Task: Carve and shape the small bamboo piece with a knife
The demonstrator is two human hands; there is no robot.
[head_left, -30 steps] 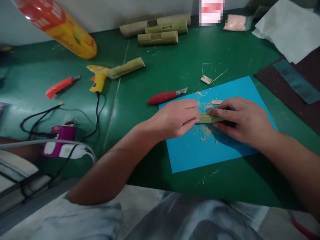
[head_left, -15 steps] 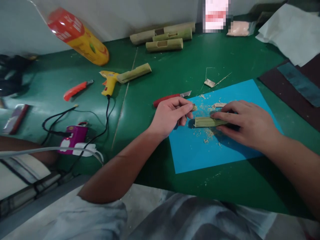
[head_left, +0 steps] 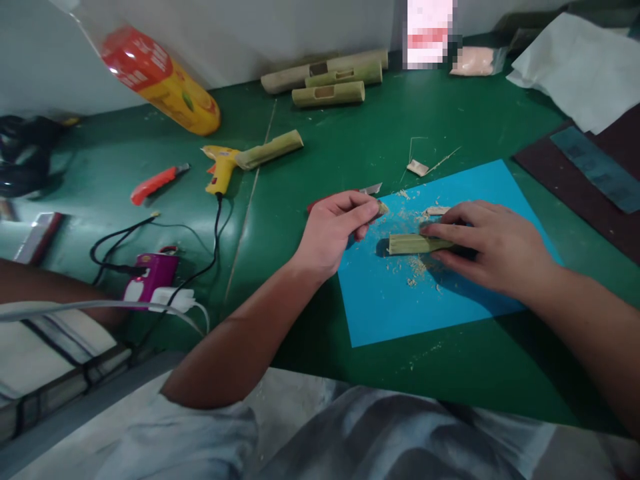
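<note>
My left hand (head_left: 333, 230) pinches a small bamboo chip (head_left: 383, 208) between thumb and fingers, over the left edge of a blue sheet (head_left: 370, 313). On that sheet lies a split piece of bamboo (head_left: 407, 244), and my right hand (head_left: 493, 247) grips its right end, which is hidden by the fingers. Pale shavings (head_left: 417, 268) are scattered around the bamboo. Just beyond my right fingertips is a small light wood piece (head_left: 436, 211). Behind my left hand sits a red-handled knife (head_left: 371, 189), its handle mostly covered.
Several bamboo tubes (head_left: 329, 94) with cut openings lie at the back. To the left are a yellow glue gun (head_left: 221, 167) touching a bamboo length (head_left: 273, 149), an orange cutter (head_left: 155, 187), a drink bottle (head_left: 165, 83) and a purple power adapter (head_left: 153, 277) with cables. Dark sheets (head_left: 560, 167) lie right.
My left hand has shifted slightly left and turned, bringing the chip up and away from the split bamboo. The right hand keeps its grip in the same place.
</note>
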